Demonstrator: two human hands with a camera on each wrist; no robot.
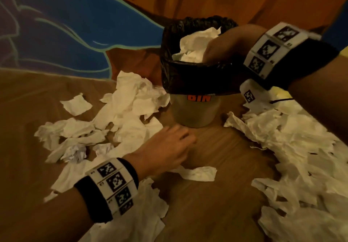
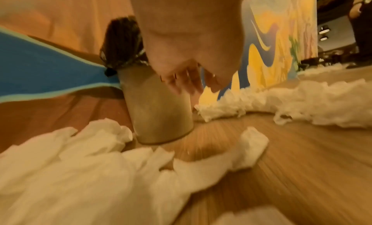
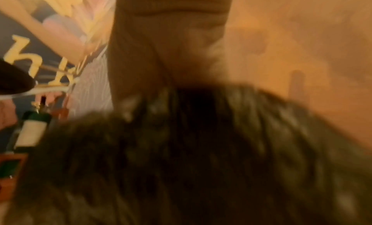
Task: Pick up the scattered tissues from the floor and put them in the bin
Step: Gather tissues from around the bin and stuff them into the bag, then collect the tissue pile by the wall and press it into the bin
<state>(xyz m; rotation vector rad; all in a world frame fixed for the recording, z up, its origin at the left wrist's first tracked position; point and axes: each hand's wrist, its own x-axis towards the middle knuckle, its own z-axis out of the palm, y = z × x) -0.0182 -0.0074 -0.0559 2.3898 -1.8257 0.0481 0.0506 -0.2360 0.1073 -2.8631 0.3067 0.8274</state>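
White tissues already in the bin (image 1: 190, 42) rise to the rim of the bin (image 1: 194, 110), which stands upright on the wooden floor (image 1: 216, 204) under its black liner (image 1: 188, 76); we judge the job well begun but far from done, since most of the paper is still scattered; we count one bin, two hands and three loose groups of tissue: a heap left of the bin (image 1: 124, 121), a heap to its right (image 1: 293, 157), and one single tissue (image 1: 199, 173) just beside our left hand (image 1: 165, 149); that hand hovers low with fingers relaxed and spread, holding nothing; our right hand (image 1: 224, 44) dips into the bin's mouth, and we cannot tell whether its fingers still grip tissue.
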